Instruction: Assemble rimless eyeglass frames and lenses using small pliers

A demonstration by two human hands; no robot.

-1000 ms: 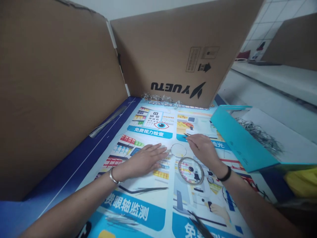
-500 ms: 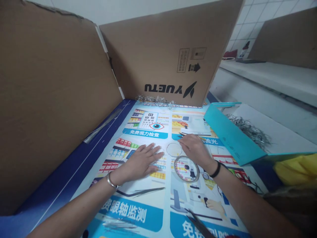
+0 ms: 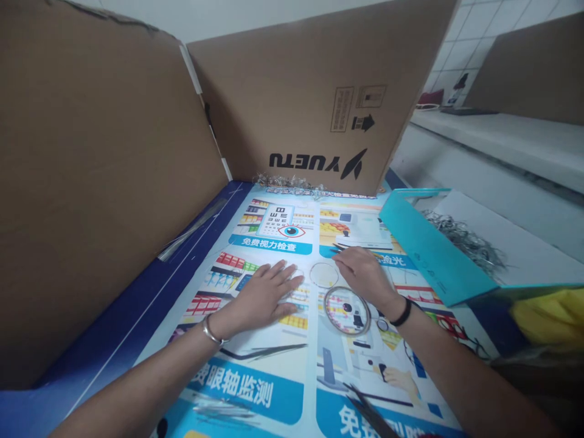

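Note:
My left hand [image 3: 264,295] lies flat on a printed eye-care poster [image 3: 292,377], fingers spread and pointing right, with a metal bangle on the wrist. My right hand [image 3: 362,274] rests palm down on the poster, fingers pointing left; a black band is on its wrist. Between the two sets of fingertips lies a small clear round lens [image 3: 323,275]. A larger round lens with a metal rim [image 3: 347,310] lies just below the right hand, close to the wrist. Whether the right fingertips pinch anything is hidden.
Brown cardboard walls [image 3: 91,170] stand at the left and back. A teal box lid [image 3: 424,252] holds a pile of thin metal pieces [image 3: 460,237] at the right. Tweezers [image 3: 269,351] lie below my left hand. Yellow cloth [image 3: 547,313] is at far right.
Both hands stay in place on the poster around the small lens; only the camera view shifts slightly.

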